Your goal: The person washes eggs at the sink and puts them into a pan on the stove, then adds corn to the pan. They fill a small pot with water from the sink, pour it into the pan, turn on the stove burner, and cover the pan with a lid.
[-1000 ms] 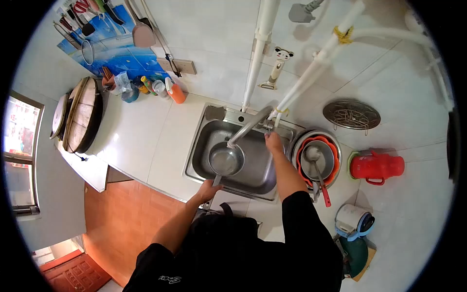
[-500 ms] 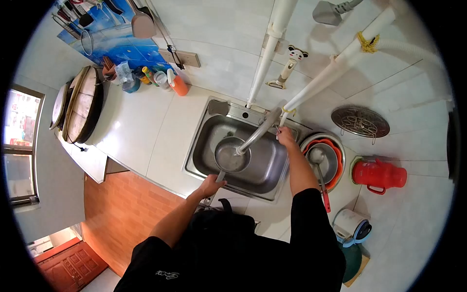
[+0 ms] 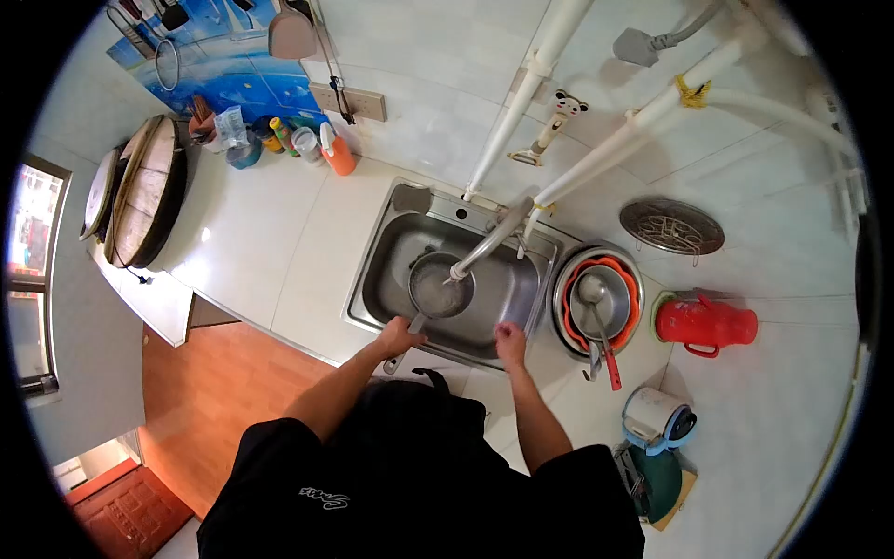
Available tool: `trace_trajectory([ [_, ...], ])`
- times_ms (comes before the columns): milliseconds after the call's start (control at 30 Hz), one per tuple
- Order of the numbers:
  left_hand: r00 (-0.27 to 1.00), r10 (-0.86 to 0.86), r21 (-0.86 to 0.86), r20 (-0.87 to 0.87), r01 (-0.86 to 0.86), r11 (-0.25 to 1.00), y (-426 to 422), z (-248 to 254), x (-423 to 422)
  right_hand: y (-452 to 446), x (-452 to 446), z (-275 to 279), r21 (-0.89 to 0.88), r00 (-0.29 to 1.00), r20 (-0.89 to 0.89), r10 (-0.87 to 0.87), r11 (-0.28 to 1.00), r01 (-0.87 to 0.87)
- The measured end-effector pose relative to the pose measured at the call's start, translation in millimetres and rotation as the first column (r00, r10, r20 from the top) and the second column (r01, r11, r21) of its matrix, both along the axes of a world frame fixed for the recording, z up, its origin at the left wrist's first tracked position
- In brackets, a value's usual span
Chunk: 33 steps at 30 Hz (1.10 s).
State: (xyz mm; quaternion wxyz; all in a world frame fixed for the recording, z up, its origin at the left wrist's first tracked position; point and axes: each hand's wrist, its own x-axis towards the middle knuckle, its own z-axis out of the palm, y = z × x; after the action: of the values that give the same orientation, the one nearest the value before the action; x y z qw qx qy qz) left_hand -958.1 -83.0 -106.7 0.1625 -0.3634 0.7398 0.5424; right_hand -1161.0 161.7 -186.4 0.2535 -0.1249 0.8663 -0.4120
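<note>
My left hand [image 3: 398,337] is closed around the handle of a saucepan [image 3: 441,294] inside the steel sink [image 3: 503,296]. The saucepan sits under the mouth of the faucet [image 3: 489,244], and what looks like water ripples in it. Over the sink's front right edge is my right hand [image 3: 509,341], its fingers curled in with nothing visible in them. The faucet lever [image 3: 523,247] stands apart from both hands.
Right of the sink, a steel ladle with a red handle [image 3: 612,361] rests in nested basins [image 3: 557,296]. Further right stands a red thermos jug [image 3: 717,322]. An orange spray bottle [image 3: 338,154] and several containers line the counter [image 3: 270,224] at the back left.
My right hand has left the faucet lever and come back toward the sink's front edge. My left hand stays on the saucepan handle. The view has shifted slightly.
</note>
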Motion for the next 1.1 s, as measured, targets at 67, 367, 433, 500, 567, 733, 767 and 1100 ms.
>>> trace_trajectory([
  [67, 0.999, -0.012, -0.033, -0.039, 0.011, 0.999, -1.2, -9.5, 2.5, 36.4, 38.5, -11.9, -0.03, 0.983, -0.146, 0.115, 0.992, -0.12],
  [367, 0.998, -0.036, -0.062, -0.053, 0.033, 0.998, -6.2, -1.9, 4.6, 33.5, 101.4, 50.6, -0.125, 0.932, 0.35, -0.09, 0.982, 0.142],
  [433, 0.995, -0.045, -0.07, -0.088, 0.039, 0.997, -6.4, -4.3, 4.2, 4.8, 107.3, 70.6, -0.163, 0.934, 0.354, -0.038, 0.981, 0.102],
  [500, 0.995, 0.022, 0.061, -0.092, -0.017, 0.998, -2.5, -1.9, 2.1, -23.0, 114.9, 77.3, -0.196, 0.934, 0.357, 0.011, 0.979, 0.063],
  [567, 0.991, -0.005, 0.078, -0.136, 0.016, 0.997, -0.1, 3.9, 1.6, -48.4, 128.1, 75.6, -0.247, 0.907, 0.409, 0.101, 0.969, 0.003],
  [733, 0.978, -0.133, -0.101, -0.159, 0.117, 0.988, 2.6, 0.8, -3.2, -87.1, 158.8, 79.0, -0.367, 0.959, 0.247, 0.143, 0.929, -0.044],
  [767, 0.979, -0.111, -0.094, -0.173, 0.096, 0.991, 3.8, -0.6, -2.8, -90.5, 164.3, 76.6, -0.417, 0.982, 0.138, 0.127, 0.907, -0.059],
  [1100, 0.972, -0.047, 0.144, -0.23, 0.082, 0.986, 12.1, 39.2, 6.7, -101.8, 183.9, 81.2, -0.266, 0.99, -0.134, -0.039, 0.964, 0.003],
])
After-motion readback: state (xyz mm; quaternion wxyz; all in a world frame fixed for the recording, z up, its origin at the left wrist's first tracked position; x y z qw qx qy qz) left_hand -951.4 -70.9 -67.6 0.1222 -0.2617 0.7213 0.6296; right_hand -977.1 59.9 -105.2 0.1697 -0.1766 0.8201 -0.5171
